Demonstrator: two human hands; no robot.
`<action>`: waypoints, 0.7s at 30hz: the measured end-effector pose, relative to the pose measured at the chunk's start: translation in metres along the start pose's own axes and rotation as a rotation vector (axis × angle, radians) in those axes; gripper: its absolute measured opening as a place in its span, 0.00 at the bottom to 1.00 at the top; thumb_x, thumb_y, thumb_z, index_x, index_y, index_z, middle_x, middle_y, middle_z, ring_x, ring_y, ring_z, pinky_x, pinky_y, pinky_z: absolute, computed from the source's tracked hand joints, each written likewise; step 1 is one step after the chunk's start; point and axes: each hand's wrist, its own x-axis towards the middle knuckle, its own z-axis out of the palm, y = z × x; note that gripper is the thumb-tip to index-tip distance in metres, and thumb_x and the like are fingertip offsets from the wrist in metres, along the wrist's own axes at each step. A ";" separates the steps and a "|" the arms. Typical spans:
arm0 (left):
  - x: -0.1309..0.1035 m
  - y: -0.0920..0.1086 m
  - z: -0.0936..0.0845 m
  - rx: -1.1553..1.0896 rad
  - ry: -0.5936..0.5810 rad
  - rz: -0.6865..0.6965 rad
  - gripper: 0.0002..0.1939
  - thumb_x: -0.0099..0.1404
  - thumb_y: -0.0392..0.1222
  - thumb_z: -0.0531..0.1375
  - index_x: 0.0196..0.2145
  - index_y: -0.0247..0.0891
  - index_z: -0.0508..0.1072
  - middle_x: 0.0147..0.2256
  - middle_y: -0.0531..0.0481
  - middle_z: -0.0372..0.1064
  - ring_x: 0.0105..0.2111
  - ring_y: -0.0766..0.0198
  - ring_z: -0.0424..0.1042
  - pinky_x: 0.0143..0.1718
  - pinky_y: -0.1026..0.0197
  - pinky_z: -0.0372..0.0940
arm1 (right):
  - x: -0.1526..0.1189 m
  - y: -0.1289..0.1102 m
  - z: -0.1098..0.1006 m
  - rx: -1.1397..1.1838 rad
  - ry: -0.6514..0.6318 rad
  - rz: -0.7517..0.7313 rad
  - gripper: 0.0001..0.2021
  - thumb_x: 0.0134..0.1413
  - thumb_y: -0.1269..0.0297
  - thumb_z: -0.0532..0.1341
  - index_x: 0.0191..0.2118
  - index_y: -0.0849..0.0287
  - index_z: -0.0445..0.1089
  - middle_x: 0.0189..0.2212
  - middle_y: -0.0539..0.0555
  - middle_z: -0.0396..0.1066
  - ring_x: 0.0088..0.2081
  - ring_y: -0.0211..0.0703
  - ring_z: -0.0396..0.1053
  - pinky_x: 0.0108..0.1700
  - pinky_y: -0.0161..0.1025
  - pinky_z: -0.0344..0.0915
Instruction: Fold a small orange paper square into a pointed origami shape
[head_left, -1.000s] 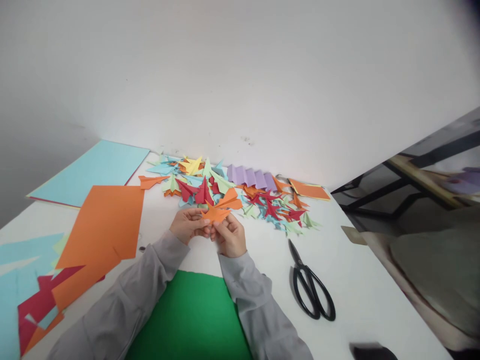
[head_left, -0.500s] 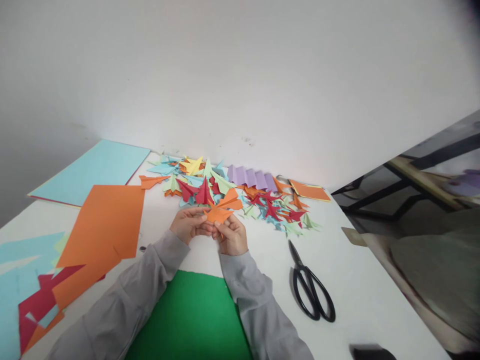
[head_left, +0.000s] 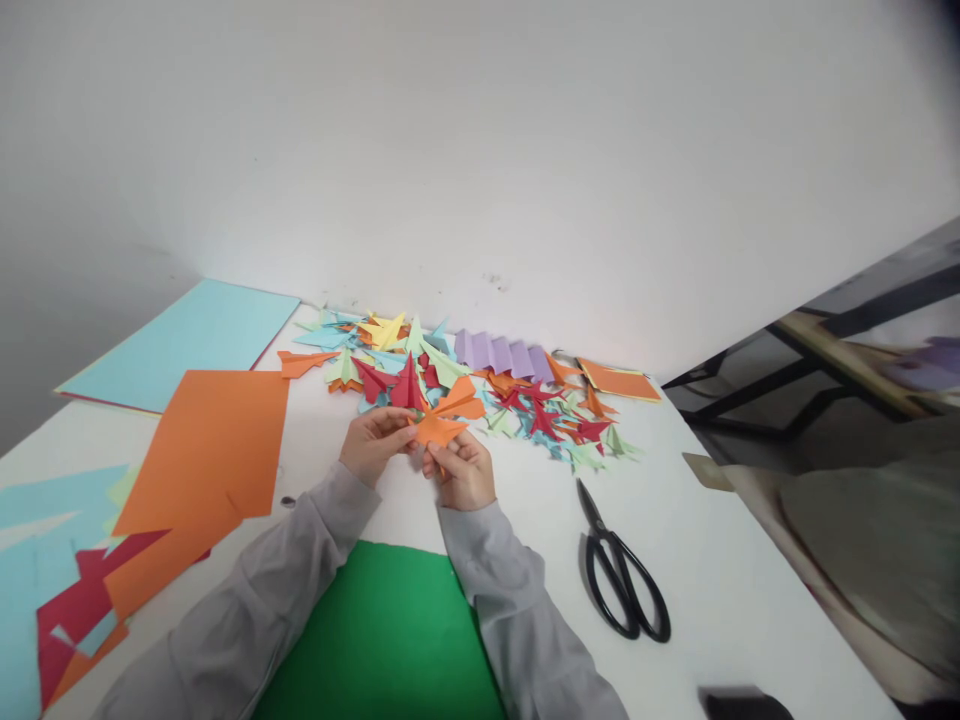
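Between my hands, above the white table, is a small folded orange paper plane [head_left: 439, 431]. My left hand [head_left: 373, 446] pinches its left end between thumb and fingers. My right hand [head_left: 465, 472] grips its lower right edge, thumb on top. Just behind it lies another orange paper plane [head_left: 460, 400], partly overlapped by the held one. Red paper planes [head_left: 406, 385] sit close beyond my left fingers, in a heap of small folded planes of several colours. Under my forearms lies a green sheet [head_left: 382, 630].
Black-handled scissors [head_left: 615, 570] lie closed to the right. A purple pleated paper strip [head_left: 502, 354] stands by the wall. An orange sheet [head_left: 206, 440], light blue sheets [head_left: 187, 335] and red offcuts [head_left: 97, 580] cover the left side. A black object [head_left: 742, 705] sits at the lower right.
The fingers of my left hand have shifted slightly on the orange paper plane, and its lower fingers have drawn back from beneath it. My right hand has stayed nearly still.
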 end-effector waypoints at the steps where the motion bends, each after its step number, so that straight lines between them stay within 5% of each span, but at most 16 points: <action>1: 0.000 -0.001 0.000 0.003 0.006 0.002 0.13 0.42 0.39 0.67 0.28 0.32 0.72 0.18 0.56 0.65 0.18 0.70 0.67 0.22 0.65 0.64 | 0.000 0.000 0.001 -0.003 0.000 0.001 0.08 0.34 0.70 0.65 0.26 0.62 0.68 0.13 0.48 0.69 0.13 0.33 0.62 0.15 0.30 0.57; 13: 0.001 0.001 0.000 -0.003 0.012 -0.040 0.13 0.41 0.41 0.68 0.24 0.31 0.71 0.18 0.54 0.68 0.19 0.69 0.68 0.21 0.65 0.66 | 0.001 0.005 -0.001 -0.084 0.042 -0.058 0.11 0.40 0.59 0.65 0.25 0.62 0.67 0.12 0.47 0.67 0.11 0.32 0.60 0.13 0.29 0.57; 21: -0.001 -0.001 0.002 0.071 -0.176 -0.026 0.15 0.40 0.42 0.68 0.20 0.31 0.68 0.16 0.53 0.67 0.18 0.69 0.67 0.20 0.66 0.65 | -0.002 -0.001 0.003 -0.125 0.094 -0.136 0.13 0.39 0.57 0.65 0.24 0.63 0.66 0.11 0.47 0.67 0.11 0.32 0.61 0.14 0.29 0.58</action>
